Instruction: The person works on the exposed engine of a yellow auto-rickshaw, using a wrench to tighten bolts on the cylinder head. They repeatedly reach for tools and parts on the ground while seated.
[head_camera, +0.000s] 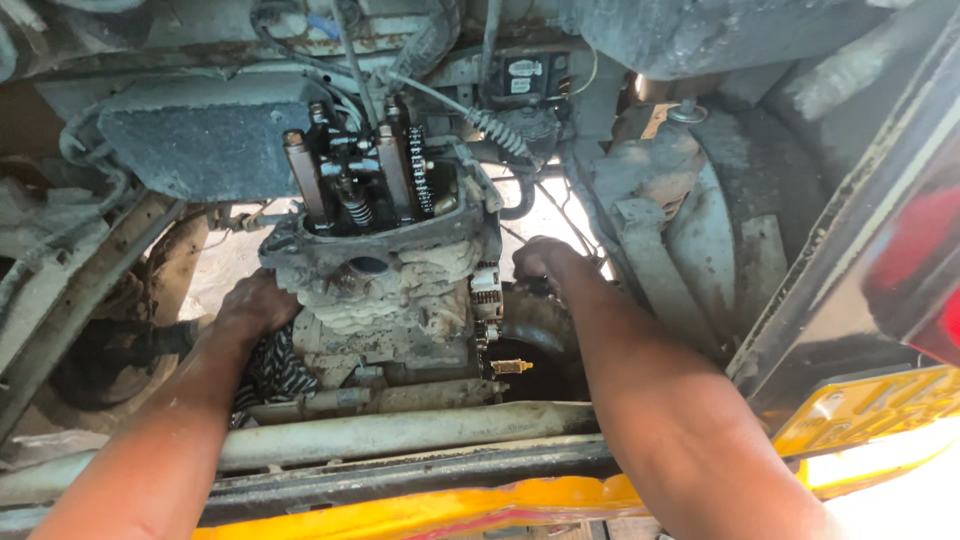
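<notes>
Yellow painted metal body edge (420, 512) along the bottom, 2 bare forearms reaching over it, left hand (255, 308) pressed flat against the grimy grey finned engine block (385, 300), right hand (545, 258) behind its right side, grip hidden, exposed cam chain (421, 172) on top.

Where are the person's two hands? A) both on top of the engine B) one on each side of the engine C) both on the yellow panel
B: the left hand presses against one side of the dirty engine, and the right hand reaches in on the other side.
</notes>
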